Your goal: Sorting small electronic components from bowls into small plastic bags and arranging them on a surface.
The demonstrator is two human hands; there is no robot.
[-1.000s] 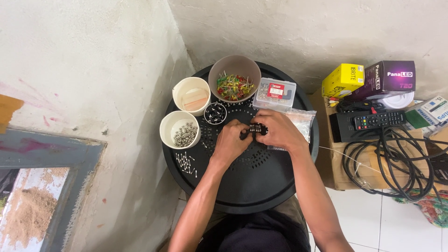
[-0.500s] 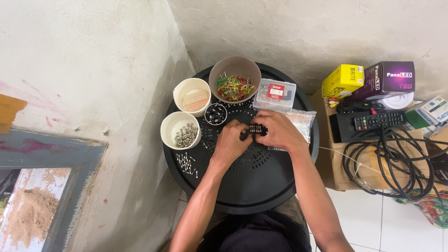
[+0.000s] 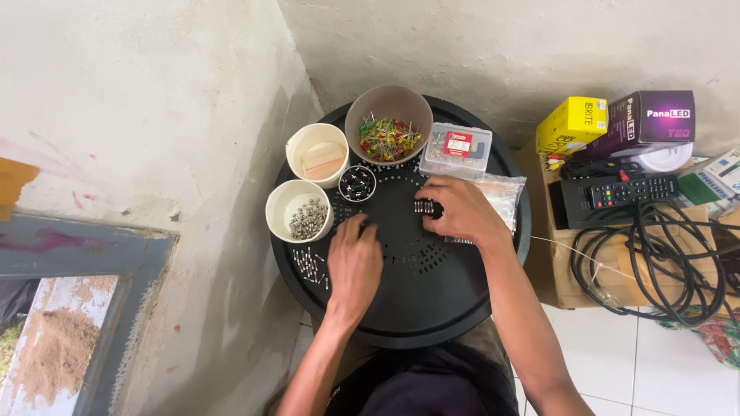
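Small black part [image 3: 426,206] pinched in right hand [image 3: 456,212].

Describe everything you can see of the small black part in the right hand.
The small black part is a short, dark, blocky piece with a row of pale dots or pins along its top; finer detail is too small to tell. It looks like plastic. It lies roughly level above the round black perforated tray, just below the clear lidded box. The right hand pinches it at the fingertips; the left hand does not touch it.
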